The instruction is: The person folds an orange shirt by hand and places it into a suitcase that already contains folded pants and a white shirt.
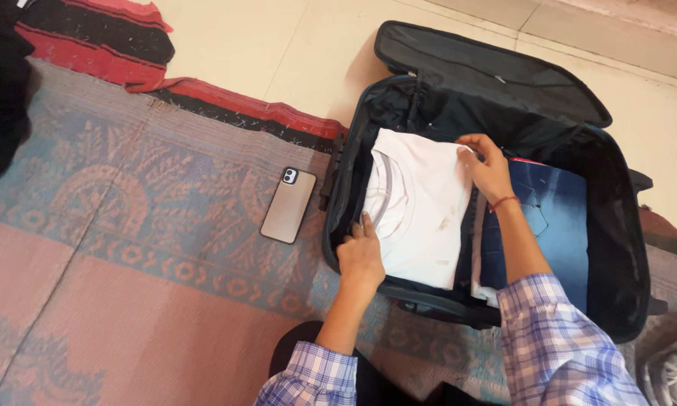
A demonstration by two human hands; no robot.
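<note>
Both hands press a folded white shirt [417, 207] into the open black suitcase [617, 248] at centre frame, left hand [361, 256] flat, right hand [487, 169] pinching its far edge, where a careless tug could undo the fold.

We see a matt black fabric suitcase [617, 248] holding soft white cotton-like cloth [417, 210] and blue denim [553, 218]; beside the suitcase, a smooth-backed phone [288, 205] lies on a coarse woven rug [128, 248].
</note>
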